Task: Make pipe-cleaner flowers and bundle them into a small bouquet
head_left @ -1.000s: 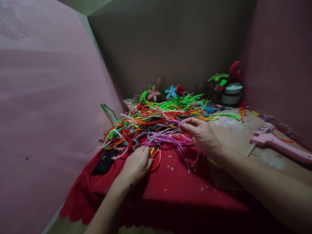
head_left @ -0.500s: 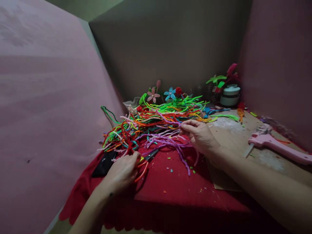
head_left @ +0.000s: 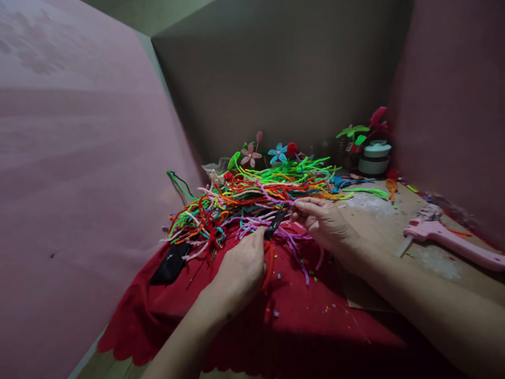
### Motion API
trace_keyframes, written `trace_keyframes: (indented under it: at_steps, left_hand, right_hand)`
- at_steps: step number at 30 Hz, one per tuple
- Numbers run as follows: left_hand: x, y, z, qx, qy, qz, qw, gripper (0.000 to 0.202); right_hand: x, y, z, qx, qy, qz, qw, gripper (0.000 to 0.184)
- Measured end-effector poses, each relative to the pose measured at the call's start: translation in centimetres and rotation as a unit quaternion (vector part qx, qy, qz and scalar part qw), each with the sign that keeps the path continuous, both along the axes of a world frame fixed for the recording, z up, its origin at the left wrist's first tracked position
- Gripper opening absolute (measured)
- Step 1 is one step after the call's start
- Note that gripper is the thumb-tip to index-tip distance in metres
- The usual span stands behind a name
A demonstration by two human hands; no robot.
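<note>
My left hand (head_left: 245, 263) is closed around the orange handles of a pair of scissors (head_left: 277, 221), whose dark blades point up toward my right fingertips. My right hand (head_left: 321, 218) pinches a purple pipe cleaner (head_left: 272, 197), which stretches left over the heap. The blade tips are close to the pinched end; whether they touch it I cannot tell. Below my right hand, more purple pipe cleaners (head_left: 295, 247) lie loosely on the red cloth (head_left: 307, 316). A large heap of multicoloured pipe cleaners (head_left: 252, 189) spreads behind both hands.
A black phone (head_left: 170, 264) lies left on the cloth. On the right, a pink glue gun (head_left: 445, 237) rests on a brown board (head_left: 366, 221). Behind stand pipe-cleaner flowers, one blue (head_left: 278, 153), and a pale lidded jar (head_left: 374, 158). Walls close in on both sides.
My left hand has moved right and upward with the scissors, bringing the blades up to my right fingertips. My right hand keeps its pinch in nearly the same place.
</note>
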State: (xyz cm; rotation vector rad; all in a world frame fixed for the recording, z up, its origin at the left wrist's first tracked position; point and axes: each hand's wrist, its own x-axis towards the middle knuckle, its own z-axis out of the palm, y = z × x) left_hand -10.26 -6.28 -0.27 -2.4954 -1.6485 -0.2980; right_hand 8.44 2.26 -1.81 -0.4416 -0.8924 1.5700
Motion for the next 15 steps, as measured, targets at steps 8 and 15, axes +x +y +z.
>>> trace_keyframes:
  at_steps: [8,15]
  left_hand:
    - [1.4,1.2,-0.8,-0.007,0.018,0.014,1.000,0.050]
    - [1.9,1.9,-1.2,0.001,-0.010,0.003,1.000,0.050]
  right_hand:
    - [-0.1,0.2,-0.5,-0.003,0.012,0.019,1.000,0.009]
    - [-0.3,0.0,-0.4,-0.014,0.018,0.024,0.999,0.007]
